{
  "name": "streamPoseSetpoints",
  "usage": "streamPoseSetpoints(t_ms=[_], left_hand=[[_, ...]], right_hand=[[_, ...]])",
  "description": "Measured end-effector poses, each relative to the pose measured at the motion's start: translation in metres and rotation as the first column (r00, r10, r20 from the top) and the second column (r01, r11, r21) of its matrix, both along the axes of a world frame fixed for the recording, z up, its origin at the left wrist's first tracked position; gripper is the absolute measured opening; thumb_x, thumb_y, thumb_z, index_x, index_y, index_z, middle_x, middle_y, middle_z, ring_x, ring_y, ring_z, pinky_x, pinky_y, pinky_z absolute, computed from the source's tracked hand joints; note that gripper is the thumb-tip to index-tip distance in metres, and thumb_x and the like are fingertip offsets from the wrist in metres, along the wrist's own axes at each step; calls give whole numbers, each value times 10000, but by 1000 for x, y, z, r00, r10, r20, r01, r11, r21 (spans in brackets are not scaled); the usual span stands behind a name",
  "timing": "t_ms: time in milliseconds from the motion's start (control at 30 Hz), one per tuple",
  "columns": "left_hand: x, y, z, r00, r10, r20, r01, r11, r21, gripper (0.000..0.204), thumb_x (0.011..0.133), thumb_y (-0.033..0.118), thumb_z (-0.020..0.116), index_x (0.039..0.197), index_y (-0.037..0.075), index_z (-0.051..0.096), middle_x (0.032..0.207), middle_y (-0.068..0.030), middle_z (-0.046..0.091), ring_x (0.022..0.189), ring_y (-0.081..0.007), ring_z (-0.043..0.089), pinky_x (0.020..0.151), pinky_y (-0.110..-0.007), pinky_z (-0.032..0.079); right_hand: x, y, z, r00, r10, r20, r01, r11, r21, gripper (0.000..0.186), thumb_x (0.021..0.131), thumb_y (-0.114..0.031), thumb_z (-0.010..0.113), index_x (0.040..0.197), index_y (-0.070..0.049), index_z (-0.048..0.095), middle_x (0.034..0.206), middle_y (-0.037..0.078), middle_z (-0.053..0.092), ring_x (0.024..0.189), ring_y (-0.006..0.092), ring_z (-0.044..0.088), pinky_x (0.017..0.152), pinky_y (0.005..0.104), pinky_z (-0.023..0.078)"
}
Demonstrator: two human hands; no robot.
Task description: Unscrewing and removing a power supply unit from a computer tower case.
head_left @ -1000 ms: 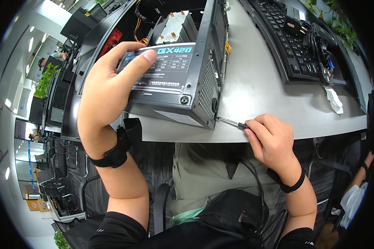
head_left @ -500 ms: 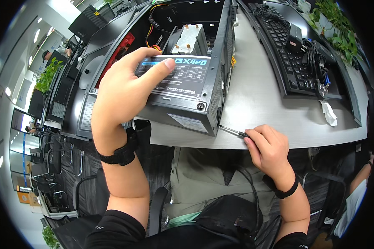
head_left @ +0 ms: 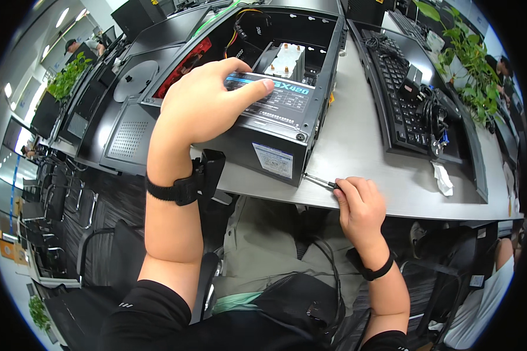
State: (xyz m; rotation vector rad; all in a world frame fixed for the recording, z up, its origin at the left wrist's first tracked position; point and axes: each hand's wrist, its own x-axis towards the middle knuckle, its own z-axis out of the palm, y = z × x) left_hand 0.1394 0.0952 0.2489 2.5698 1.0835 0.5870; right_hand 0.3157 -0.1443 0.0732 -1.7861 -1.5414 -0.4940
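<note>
A black power supply unit (head_left: 281, 108) with a printed label sits in the near end of an open black computer case (head_left: 329, 70). My left hand (head_left: 202, 105) grips the unit from above, its thumb lying across the label and its fingers bent over the far side, partly hidden. My right hand (head_left: 362, 207) is closed around the dark handle of a thin screwdriver (head_left: 320, 181). The screwdriver points left, and its tip meets the lower right corner of the case's near end. Whether the tip sits in a screw is too small to tell.
Inside the case stands a silver heatsink (head_left: 288, 61) with copper-coloured pipe ends. On the grey desk (head_left: 357, 140) to the right are a black keyboard (head_left: 404, 126), coiled cables (head_left: 432, 120) and a crumpled white tissue (head_left: 442, 179). A detached perforated panel (head_left: 127, 138) lies left of the case.
The whole view has shifted slightly, so the case sits a little differently in it. Both hands keep their hold, and the screwdriver tip stays at the same corner.
</note>
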Motion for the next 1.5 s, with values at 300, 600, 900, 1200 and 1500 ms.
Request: streamPoseSetpoints(t_ms=[300,600,900,1200,1500], left_hand=[[-1,-6,2,999,37,3,-37,999,27,682,860,608,725,1263,58,748,1118,-196,761,1053,-326,721,965,-379,522],[-2,-1,-4,1000,20,13,-20,1000,-2,693,870,688,660,1231,106,769,1145,-171,761,1085,-346,720,962,-429,545],[0,-5,-4,997,-1,74,1,1000,-10,656,880,652,677,1198,87,774,1075,-181,770,1011,-339,732,916,-411,548],[3,-7,-1,998,-11,56,13,999,-39,623,867,622,700,1160,76,772,1043,-179,766,972,-336,734,895,-406,550],[2,-7,-1,997,-14,70,15,1000,-14,616,874,619,697,1172,85,770,1069,-180,766,993,-346,734,895,-415,555]], right_hand=[[2,0,2,996,38,-77,-44,996,-82,138,904,-92,754,1029,-60,706,957,76,680,823,298,655,733,408,509],[5,-4,6,974,96,-203,-121,987,-110,170,899,-68,761,1049,-37,687,993,103,678,859,335,656,741,410,514],[-3,-2,1,995,35,-95,-42,997,-67,218,858,-27,770,1055,-19,679,962,107,628,861,311,600,755,425,457],[-7,-2,4,995,31,-100,-43,992,-120,117,894,-54,747,981,-25,674,870,96,585,767,299,592,679,418,459],[-6,3,16,946,29,-324,-102,973,-210,167,898,-68,756,979,-26,616,888,128,588,784,350,624,695,438,506]])
